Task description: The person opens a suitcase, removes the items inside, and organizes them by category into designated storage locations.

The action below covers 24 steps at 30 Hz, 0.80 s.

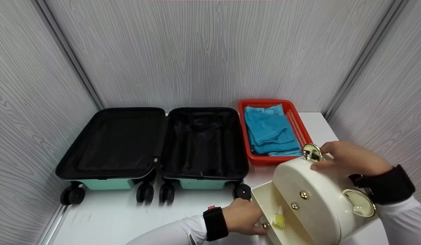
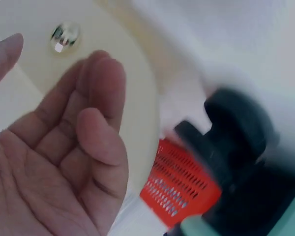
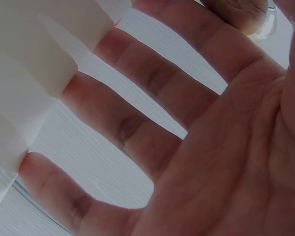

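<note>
A cream storage box with round gold-rimmed ears and gold knobs stands at an angle at the front right. Its drawer is pulled out, and a small yellow nail polish bottle lies inside. My left hand is at the drawer front, beside its knob. In the left wrist view its fingers bend loosely, with the knob seen past the thumb and no pinch visible. On top of the box, near one ear, rests my right hand; the right wrist view shows spread, nearly straight fingers touching its edge.
An open suitcase with black lining and mint-green shell lies at centre left, its wheels toward me. Right of it, a red basket holds folded blue cloth. Grey wood-grain panels enclose the white table.
</note>
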Each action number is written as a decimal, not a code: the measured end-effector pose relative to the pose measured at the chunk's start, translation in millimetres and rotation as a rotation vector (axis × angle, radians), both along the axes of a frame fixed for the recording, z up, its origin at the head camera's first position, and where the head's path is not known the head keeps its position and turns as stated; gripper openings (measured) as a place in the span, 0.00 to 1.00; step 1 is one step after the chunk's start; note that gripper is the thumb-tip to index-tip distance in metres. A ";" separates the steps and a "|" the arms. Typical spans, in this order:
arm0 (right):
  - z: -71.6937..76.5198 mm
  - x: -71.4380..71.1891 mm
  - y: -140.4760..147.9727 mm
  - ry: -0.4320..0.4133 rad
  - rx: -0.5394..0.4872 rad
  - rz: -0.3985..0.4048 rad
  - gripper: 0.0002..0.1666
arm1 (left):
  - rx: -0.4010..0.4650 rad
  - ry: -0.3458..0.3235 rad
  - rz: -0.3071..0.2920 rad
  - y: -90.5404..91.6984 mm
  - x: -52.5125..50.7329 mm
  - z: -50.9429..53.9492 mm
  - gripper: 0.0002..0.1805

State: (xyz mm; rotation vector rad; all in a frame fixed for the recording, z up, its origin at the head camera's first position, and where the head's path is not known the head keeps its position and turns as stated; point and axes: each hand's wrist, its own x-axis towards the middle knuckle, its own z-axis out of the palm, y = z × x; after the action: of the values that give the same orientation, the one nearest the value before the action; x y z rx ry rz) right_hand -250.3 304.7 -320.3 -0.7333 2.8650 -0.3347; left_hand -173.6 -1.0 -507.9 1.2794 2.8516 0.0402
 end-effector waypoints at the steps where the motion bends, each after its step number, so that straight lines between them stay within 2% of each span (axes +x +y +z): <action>1: -0.4 -0.2 -0.2 -0.002 0.000 0.003 0.17 | 0.006 -0.004 0.005 1.0 1.0 -2.9 0.25; 3: -0.7 -0.5 -0.2 -0.003 0.001 0.007 0.17 | 0.024 -0.014 0.012 3.6 1.7 -8.0 0.26; 8: -0.5 -0.7 0.2 0.002 -0.002 0.000 0.18 | 0.056 -0.001 0.013 10.8 -1.1 -16.1 0.18; 11: -0.4 -0.2 0.6 -0.005 -0.007 -0.007 0.18 | 0.060 0.002 0.010 16.8 -3.5 -19.1 0.22; 18: -1.4 -0.3 0.0 -0.007 -0.004 -0.004 0.18 | 0.082 -0.055 0.034 33.4 -9.7 -20.4 0.26; 24: -2.4 0.7 0.2 0.038 -0.003 0.022 0.17 | 0.089 -0.073 0.023 47.3 -18.4 -20.2 0.27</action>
State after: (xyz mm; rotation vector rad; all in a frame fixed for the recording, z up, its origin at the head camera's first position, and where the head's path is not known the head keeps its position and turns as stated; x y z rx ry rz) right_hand -249.6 304.9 -322.7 -0.7797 2.8905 -0.3248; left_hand -192.0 46.3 -528.0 1.2325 2.8323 0.2110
